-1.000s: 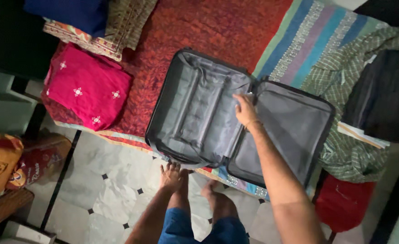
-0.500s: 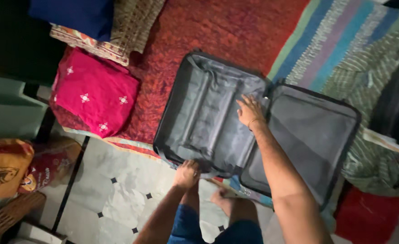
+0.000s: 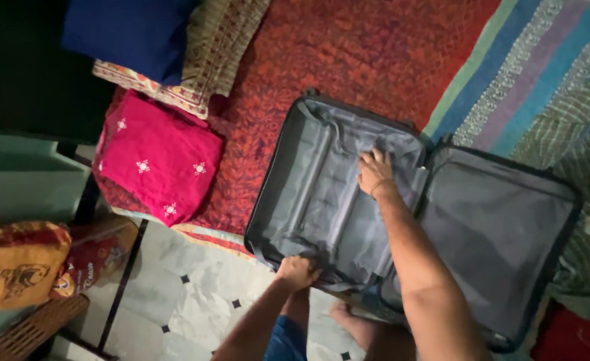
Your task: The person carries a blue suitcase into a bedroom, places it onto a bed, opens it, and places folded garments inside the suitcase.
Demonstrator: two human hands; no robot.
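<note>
An open black suitcase (image 3: 288, 140) with grey lining lies on a red patterned bedspread (image 3: 368, 53). My right hand (image 3: 374, 170) presses flat on the grey lining of the left half, near the hinge, fingers spread. My left hand (image 3: 296, 272) grips the near edge of that left half, fingers curled around the rim and lining. The right half (image 3: 502, 220) of the case lies flat and holds nothing.
A folded pink garment (image 3: 158, 157) with white motifs lies left of the suitcase, a blue cushion (image 3: 128, 33) and patterned cloth (image 3: 201, 73) behind it. Striped blanket (image 3: 529, 73) at the right. Orange bags (image 3: 21, 257) stand on the tiled floor (image 3: 188, 301). My bare feet are below.
My left hand rose from near my foot and took hold of the suitcase's near edge. My right hand slid from the hinge onto the left half's lining. The camera view shifted left.
</note>
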